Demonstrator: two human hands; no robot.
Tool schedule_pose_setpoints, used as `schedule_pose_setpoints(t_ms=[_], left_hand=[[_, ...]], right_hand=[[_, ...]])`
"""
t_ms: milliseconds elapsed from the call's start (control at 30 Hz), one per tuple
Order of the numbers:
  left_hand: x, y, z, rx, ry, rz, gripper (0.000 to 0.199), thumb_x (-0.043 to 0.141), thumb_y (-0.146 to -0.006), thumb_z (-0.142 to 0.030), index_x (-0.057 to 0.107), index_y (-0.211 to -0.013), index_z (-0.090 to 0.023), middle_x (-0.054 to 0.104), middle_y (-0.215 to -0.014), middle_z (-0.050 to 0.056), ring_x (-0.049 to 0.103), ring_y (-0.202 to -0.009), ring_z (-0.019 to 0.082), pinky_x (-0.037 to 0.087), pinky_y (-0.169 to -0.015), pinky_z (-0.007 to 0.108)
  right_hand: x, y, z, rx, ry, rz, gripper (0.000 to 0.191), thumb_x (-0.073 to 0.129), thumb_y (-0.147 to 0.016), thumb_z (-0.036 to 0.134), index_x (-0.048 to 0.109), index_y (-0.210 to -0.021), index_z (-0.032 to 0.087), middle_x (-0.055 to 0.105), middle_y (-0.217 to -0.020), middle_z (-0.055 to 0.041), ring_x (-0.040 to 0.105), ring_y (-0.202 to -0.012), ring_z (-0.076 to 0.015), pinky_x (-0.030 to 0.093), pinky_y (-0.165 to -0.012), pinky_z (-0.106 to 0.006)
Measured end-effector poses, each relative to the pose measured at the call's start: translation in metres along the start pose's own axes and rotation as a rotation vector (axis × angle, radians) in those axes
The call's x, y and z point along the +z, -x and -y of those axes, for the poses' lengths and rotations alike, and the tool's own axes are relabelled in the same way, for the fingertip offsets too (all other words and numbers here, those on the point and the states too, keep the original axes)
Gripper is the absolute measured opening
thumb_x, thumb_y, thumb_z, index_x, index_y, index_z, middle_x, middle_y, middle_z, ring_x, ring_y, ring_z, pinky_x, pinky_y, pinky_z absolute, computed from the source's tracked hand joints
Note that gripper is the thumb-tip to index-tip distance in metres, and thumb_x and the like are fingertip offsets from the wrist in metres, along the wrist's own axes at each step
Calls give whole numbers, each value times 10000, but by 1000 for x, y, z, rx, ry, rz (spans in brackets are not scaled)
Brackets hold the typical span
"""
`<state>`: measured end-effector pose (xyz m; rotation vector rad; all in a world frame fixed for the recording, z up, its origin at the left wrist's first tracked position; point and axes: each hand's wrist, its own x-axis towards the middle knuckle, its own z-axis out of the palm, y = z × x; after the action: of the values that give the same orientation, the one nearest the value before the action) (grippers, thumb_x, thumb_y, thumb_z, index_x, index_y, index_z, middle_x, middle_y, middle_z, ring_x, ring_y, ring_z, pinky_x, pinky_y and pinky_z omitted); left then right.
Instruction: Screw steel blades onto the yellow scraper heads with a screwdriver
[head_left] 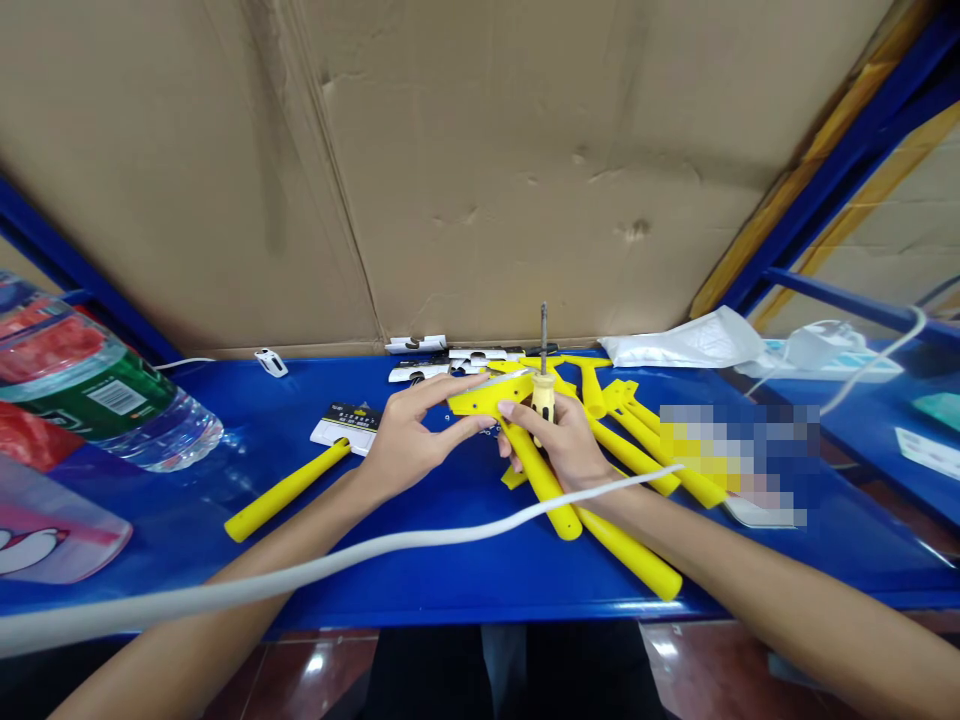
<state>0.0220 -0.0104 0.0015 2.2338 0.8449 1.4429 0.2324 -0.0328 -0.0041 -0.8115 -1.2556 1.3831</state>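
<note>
A yellow scraper (541, 478) is held between my two hands, its wide head raised and its handle slanting down toward the front edge. My left hand (412, 432) pinches the left end of the head, where a pale strip runs along the edge. My right hand (574, 445) grips the neck and also holds a screwdriver (544, 393) with a cream handle, its metal shaft pointing up. More yellow scrapers (630, 552) lie under and right of my right hand. Another scraper (289, 490), with a black-and-white card at its head, rests left of my left hand.
Black-and-white cards (420, 368) lie at the back, near a white plastic bag (686, 342). A large bottle (112, 385) stands at left. One white cable (420, 538) crosses in front of my forearms. Cardboard (487, 180) rises behind the blue table (420, 575).
</note>
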Motion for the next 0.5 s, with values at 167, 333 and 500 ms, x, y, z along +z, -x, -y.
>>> schedule_pose_setpoints(t_ms=[167, 333, 500], left_hand=[[1, 0, -5, 36, -18, -49, 415, 888, -893, -331, 819, -1297, -263, 834, -1121, 85, 754, -964, 226, 593, -890, 371], [1, 0, -5, 42, -5, -49, 421, 887, -894, -304, 818, -1307, -270, 825, -1083, 74, 734, -933, 212, 576, -874, 362], [2, 0, -3, 30, 7, -43, 432, 884, -898, -292, 807, -1322, -271, 804, -1063, 66, 709, -938, 202, 561, -869, 356]], right_hand=[[1, 0, 0, -4, 3, -20, 393, 861, -878, 485, 720, -725, 151, 718, -599, -28, 609, -408, -122, 509, -414, -224], [1, 1, -1, -12, 14, -15, 360, 877, -867, 436, 728, -707, 149, 721, -608, -28, 617, -421, -120, 512, -424, -218], [2, 1, 1, 4, 6, -27, 369, 880, -862, 453, 725, -723, 149, 722, -604, -30, 611, -415, -120, 505, -423, -219]])
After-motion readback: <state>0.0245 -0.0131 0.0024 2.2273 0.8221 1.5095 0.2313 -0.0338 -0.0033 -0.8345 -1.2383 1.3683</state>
